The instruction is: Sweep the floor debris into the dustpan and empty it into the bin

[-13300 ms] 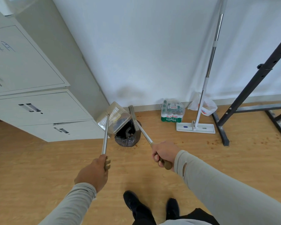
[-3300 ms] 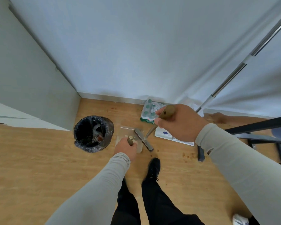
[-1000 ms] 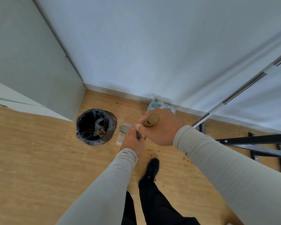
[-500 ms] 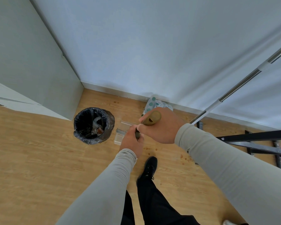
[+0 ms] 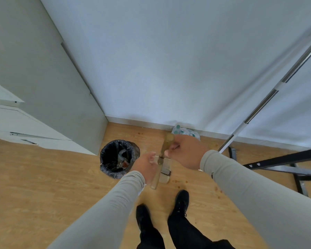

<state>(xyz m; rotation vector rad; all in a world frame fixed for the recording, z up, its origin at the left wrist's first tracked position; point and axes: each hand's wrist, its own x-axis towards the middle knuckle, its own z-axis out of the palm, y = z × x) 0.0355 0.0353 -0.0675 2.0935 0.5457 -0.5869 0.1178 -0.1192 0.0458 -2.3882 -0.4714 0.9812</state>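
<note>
A black-lined bin (image 5: 107, 156) with rubbish inside stands on the wood floor by the cabinet's corner. Just right of it the pale dustpan (image 5: 165, 177) sits on the floor, with the broom head against it. Two wooden-ended handles rise from there, blurred: the broom handle (image 5: 166, 141) and the dustpan handle (image 5: 155, 180). My right hand (image 5: 186, 152) pinches the broom handle just below its knob. My left hand (image 5: 145, 166) is beside the dustpan handle with fingers extended, gripping nothing. Brown crumbs (image 5: 178, 182) lie right of the dustpan.
A grey cabinet (image 5: 43, 90) fills the left. A pack of water bottles (image 5: 186, 132) lies against the wall. A mop pole (image 5: 260, 106) leans at the right above a black metal rack (image 5: 284, 159). My black shoes (image 5: 181, 200) stand just behind the dustpan.
My left hand has let go of the dustpan handle and its fingers have spread. My right hand has loosened from a full grip to a fingertip hold. The two handles now stand together.
</note>
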